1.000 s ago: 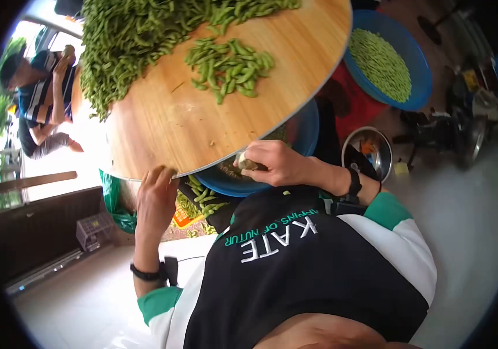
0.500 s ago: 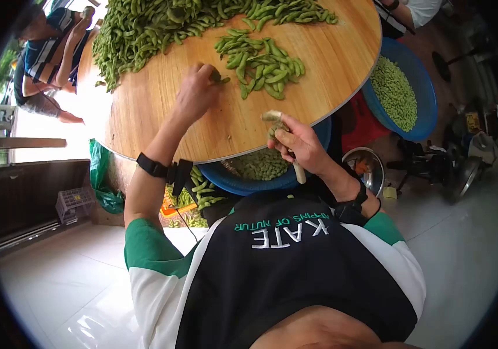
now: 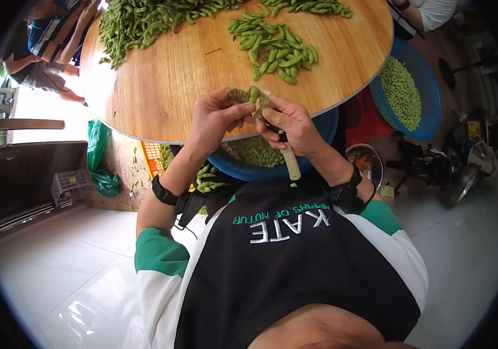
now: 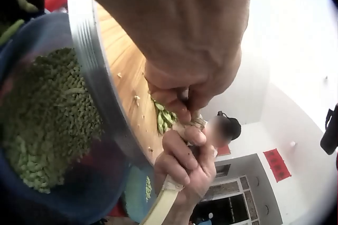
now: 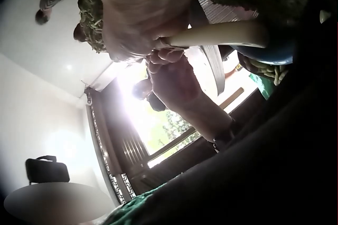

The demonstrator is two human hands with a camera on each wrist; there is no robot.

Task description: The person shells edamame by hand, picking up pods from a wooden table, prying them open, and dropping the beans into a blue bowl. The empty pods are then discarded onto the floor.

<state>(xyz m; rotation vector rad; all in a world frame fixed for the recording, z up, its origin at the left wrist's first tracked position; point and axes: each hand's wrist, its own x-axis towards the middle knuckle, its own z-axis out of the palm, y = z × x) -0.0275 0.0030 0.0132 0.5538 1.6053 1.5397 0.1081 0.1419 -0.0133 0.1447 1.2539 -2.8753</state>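
Observation:
Above the near edge of the round wooden table (image 3: 162, 93), my two hands meet. My left hand (image 3: 217, 119) pinches a green soybean pod (image 3: 253, 93) between thumb and fingers. My right hand (image 3: 292, 125) has its fingers curled round a tool with a cream handle (image 3: 291, 164), which points down toward my body; the working end is hidden by the fingers. In the left wrist view the right fingers are right against the left fingertips. A small pile of soybean pods (image 3: 275, 55) lies beyond the hands.
A large heap of pods (image 3: 162, 20) covers the table's far left. Under the near edge stands a blue basin (image 3: 234, 168) of shelled beans, and another blue basin (image 3: 432, 104) is at right. An orange basket (image 3: 151, 156) sits lower left. Other people are around the table.
My left hand reached out over the table by the small pile, then came back with a pod to the right hand. The right hand rose from below the edge, holding the tool.

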